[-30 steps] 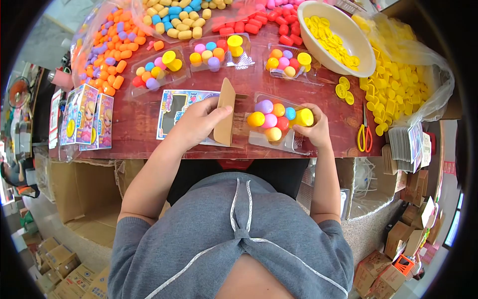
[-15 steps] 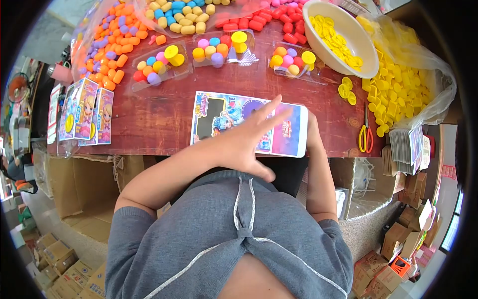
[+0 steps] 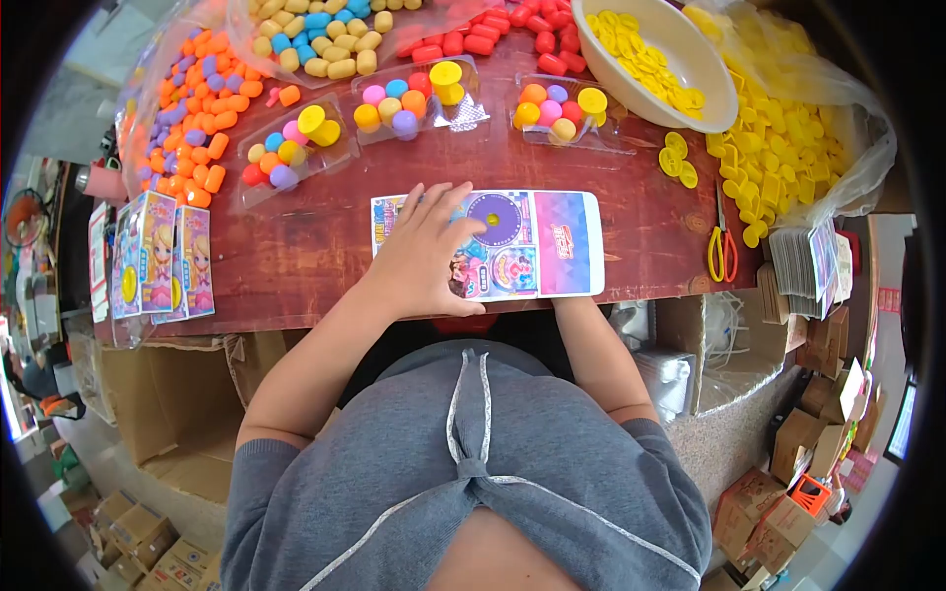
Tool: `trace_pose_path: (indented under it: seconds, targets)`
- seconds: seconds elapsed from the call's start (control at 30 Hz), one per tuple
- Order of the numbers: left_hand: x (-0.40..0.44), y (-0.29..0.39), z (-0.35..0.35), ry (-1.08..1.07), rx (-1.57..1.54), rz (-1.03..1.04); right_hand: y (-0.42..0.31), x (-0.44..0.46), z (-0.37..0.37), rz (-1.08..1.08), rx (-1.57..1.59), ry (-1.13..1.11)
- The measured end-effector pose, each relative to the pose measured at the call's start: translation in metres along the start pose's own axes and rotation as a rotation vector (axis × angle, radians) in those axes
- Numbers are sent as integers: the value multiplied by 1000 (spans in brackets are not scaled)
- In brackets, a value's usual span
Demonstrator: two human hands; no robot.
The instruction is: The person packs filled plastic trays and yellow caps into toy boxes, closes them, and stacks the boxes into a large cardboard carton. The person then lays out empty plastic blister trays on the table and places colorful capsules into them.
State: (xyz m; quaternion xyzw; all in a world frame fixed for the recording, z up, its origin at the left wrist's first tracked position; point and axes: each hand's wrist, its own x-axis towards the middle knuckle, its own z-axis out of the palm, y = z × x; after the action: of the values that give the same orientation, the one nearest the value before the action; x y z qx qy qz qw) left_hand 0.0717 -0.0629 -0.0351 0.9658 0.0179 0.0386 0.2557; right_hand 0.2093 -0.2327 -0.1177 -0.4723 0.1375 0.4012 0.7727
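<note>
A printed cardboard sheet (image 3: 564, 258) with a purple dial and a pink-blue end panel is at the table's front edge. My left hand (image 3: 422, 246) lies over the left part of this sheet, fingers stretched out and thumb apart, near the dial. The forearm of my right hand reaches up to the sheet's lower edge; the hand itself is hidden underneath, so its fingers do not show. Beyond the sheet stand clear plastic trays (image 3: 581, 138), each with colourful balls and a yellow stamp-like piece (image 3: 446, 83).
Orange and purple pieces (image 3: 212, 103) are heaped at left, near printed cards (image 3: 158, 261). A cream bowl (image 3: 724, 94) of yellow discs and a bag of yellow parts (image 3: 769, 158) are at right. Scissors (image 3: 722, 254) and a card stack (image 3: 796, 264) lie by the right edge.
My left hand has moved left and come down over the sheet's left part. My right hand has gone from the sheet's right end to beneath its lower edge. The view has shifted slightly.
</note>
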Motion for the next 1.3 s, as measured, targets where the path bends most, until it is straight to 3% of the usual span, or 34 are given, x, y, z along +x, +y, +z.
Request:
trace_pose_path:
  seconds: [0.23,0.43,0.47,0.53,0.6,0.7,0.8,0.93,1.03,1.1,1.13,1.2,1.23,1.3]
  targets:
    - [-3,0,3,18,43,43,-3,2,-12,58,132,-67]
    - [-2,3,1,-3,52,-1,-92,-24,-6,-104,-1077,-5]
    - [-2,3,0,0,59,-6,-106,-14,-26,-614,-1247,-48]
    - [-3,4,1,4,70,-30,-150,-2,-59,-742,-1136,264]
    - [-2,4,1,4,63,-26,-186,47,-132,-1087,-1464,453]
    - [2,0,-1,4,60,-20,-215,69,-160,-911,-1569,519]
    - [1,1,-4,17,43,-16,-226,86,-180,-1030,-1729,550]
    - [-1,-3,-1,41,32,-29,-245,79,-180,-633,-1744,654]
    - [2,-9,10,84,34,-34,-242,57,-160,-690,-1552,661]
    - [6,-6,15,132,35,-50,-212,15,-87,-971,-1328,546]
    - [6,-4,18,169,38,-59,-193,2,-53,-968,-1196,419]
    - [6,-2,21,238,44,-70,-144,-34,7,-919,-1224,101]
    - [6,-2,21,233,45,-71,-123,-33,17,-1017,-1309,-130]
    - [7,-1,17,226,26,-109,-92,-43,48,-988,-1413,-358]
